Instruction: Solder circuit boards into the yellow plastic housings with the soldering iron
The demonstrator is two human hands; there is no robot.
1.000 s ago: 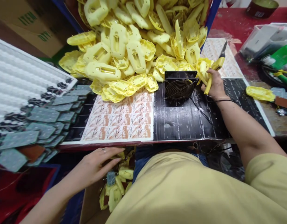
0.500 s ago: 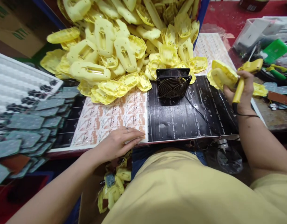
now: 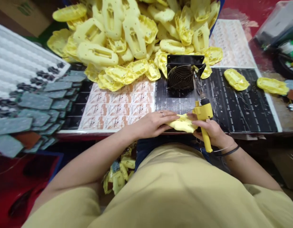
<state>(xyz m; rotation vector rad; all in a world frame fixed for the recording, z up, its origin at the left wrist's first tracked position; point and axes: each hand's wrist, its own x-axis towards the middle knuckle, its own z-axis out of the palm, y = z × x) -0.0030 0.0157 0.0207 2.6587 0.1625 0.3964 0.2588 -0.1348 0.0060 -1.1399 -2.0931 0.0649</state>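
Both my hands are together at the table's front edge, at a yellow plastic shell [image 3: 183, 124]. My left hand [image 3: 156, 123], with a ring on one finger, pinches the shell's left end. My right hand [image 3: 213, 130] grips a yellow soldering gun [image 3: 203, 111] and also has its fingers on the shell's right side. The gun's metal tip and thin feed tube point away from me, in front of a black fan [image 3: 181, 77]. My fingers partly cover the shell.
Yellow shells [image 3: 110, 19] are heaped behind the fan. One shell [image 3: 236, 79] lies on the black mat [image 3: 253, 107], another [image 3: 272, 86] at its right edge. Grey-green plates [image 3: 35, 101] and a white ridged tray [image 3: 20, 60] are at left. Printed sheets [image 3: 120, 107] cover the table's middle.
My right hand has come left to the front edge with the soldering gun and a shell. My left hand has moved right and taken hold of the shell. The view has shifted slightly.
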